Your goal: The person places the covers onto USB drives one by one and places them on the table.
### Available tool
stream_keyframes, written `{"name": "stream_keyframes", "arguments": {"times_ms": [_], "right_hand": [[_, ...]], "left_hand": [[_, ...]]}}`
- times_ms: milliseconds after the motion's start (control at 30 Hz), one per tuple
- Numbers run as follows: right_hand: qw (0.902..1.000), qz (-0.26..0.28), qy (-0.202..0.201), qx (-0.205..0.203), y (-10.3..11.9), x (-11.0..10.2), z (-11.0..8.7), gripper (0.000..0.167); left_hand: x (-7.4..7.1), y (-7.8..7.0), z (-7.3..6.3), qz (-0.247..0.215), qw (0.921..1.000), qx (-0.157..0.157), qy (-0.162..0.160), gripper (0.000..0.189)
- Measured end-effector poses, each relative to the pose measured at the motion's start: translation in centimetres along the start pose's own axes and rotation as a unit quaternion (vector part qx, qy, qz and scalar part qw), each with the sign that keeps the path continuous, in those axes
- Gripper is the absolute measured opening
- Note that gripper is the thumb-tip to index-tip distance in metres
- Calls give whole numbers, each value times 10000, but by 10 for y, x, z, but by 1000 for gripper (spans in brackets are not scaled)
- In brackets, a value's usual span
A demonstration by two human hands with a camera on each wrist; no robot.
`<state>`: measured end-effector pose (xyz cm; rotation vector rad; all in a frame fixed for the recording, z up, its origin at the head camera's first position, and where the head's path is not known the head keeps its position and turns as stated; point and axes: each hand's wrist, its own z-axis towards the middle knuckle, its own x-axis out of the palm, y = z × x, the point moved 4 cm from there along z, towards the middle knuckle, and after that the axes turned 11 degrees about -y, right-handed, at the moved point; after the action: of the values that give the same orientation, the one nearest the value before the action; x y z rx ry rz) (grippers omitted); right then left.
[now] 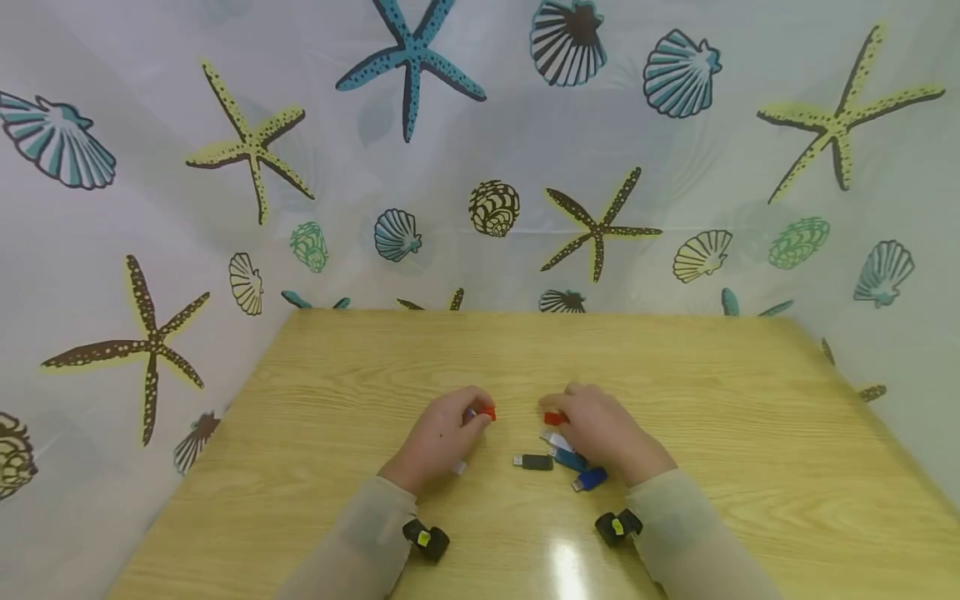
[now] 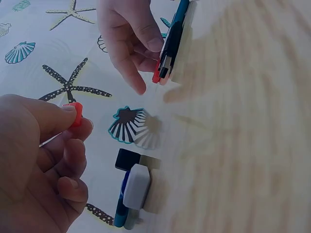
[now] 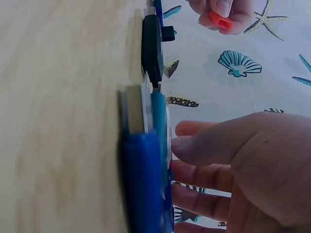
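Between thumb and index finger, my left hand (image 1: 442, 433) pinches a small red cap (image 3: 221, 20); the right wrist view shows its hollow end. Over the table to the right, my right hand (image 1: 603, 425) has its fingertips right at a red USB stick (image 1: 555, 418). Its fingers look loosely extended in the right wrist view. Below that hand lie a white USB stick (image 1: 557, 441), a teal one (image 1: 567, 459) and a blue one (image 1: 589, 479), with metal plugs bare. A black USB stick (image 1: 533, 462) lies left of them.
Close to my left hand lie small pieces: a black one (image 2: 128, 159), a white one (image 2: 137, 187) and a teal one (image 2: 120, 211). The wooden table (image 1: 360, 350) meets a shell-patterned cloth (image 1: 465, 275) at its back and sides.
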<state>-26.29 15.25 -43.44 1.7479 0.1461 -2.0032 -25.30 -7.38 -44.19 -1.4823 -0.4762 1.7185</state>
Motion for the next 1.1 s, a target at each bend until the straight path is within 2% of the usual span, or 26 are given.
{"name": "stream_keyframes", "arguments": {"times_ms": [267,500,733,933,1100], "right_hand": [[10000,-76,30,-33,-2,-1,-1,37],[10000,-56,-27,-53,-2,4,2,39],[9998,-147,-109,-121,2,6,3,32],[9993,181,-326,-100,5,2,3,23],[9959,649,-624,113,2,-3,6,28]], "left_hand": [[4,-3,2,-127,9999,35,8,18],[5,-1,1,-204,9997,-99,33,21],[2,0,-2,-309,9994,-172,38,18],[2,2,-2,-340,9991,-256,4,22],[3,2,-1,-366,9990,-241,6,22]]}}
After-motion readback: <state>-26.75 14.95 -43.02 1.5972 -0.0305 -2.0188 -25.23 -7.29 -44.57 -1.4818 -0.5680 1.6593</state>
